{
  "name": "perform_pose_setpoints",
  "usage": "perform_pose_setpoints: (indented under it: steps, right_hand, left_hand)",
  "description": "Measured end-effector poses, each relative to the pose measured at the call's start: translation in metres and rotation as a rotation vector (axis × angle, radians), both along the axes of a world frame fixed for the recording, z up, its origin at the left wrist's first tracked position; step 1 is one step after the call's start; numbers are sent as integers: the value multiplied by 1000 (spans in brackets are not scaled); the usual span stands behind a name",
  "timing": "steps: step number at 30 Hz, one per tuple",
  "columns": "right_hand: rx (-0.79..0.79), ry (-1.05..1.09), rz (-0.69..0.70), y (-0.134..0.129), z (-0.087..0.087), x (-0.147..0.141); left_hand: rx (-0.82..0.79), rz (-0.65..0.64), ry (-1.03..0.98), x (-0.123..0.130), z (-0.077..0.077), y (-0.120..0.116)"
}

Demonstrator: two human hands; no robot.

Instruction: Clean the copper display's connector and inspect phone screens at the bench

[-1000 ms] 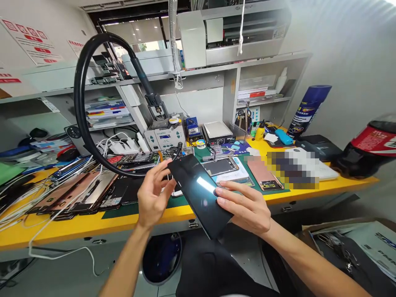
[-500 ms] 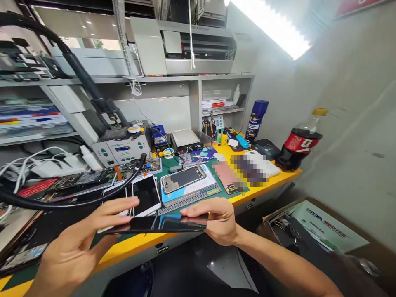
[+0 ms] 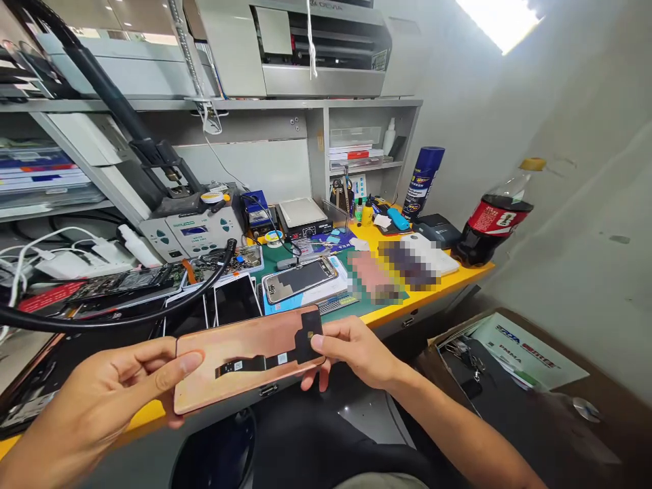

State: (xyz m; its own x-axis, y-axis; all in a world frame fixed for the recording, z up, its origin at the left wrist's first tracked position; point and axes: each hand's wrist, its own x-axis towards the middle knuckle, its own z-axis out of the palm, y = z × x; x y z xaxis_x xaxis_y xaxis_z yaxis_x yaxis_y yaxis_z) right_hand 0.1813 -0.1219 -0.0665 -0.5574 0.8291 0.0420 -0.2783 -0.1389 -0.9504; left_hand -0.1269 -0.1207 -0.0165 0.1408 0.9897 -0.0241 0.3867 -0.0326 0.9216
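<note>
Head cam: left hand (image 3: 119,388) is pinching one end of the phone screen panel (image 3: 244,343), right hand (image 3: 356,353) is gripping the other, so they're holding it up over the near edge of the yellow bench (image 3: 448,278). It was showing almost edge-on half a second ago; now its coppery back's facing us.

The screen panel (image 3: 242,345) looks smooth, coppery metal (its flat ribbon cable (image 3: 255,364) matt).
</note>
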Motion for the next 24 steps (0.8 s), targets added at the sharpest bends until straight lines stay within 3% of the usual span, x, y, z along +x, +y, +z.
perform_pose_setpoints:
  steps: [3,9,16,24]
  right_hand:
    - [-59,12,59,0,-3,2]
    - [-129,17,32,2,-5,5]
    - [-176,23,23,2,-7,3]
    - [-182,13,59,-2,-9,2]
  left_hand:
    - [-203,-214,42,4,7,4]
    - [-207,-125,-19,13,15,11]
    - [-226,-149,-20,13,22,14]
    - [-270,-147,-59,11,20,20]
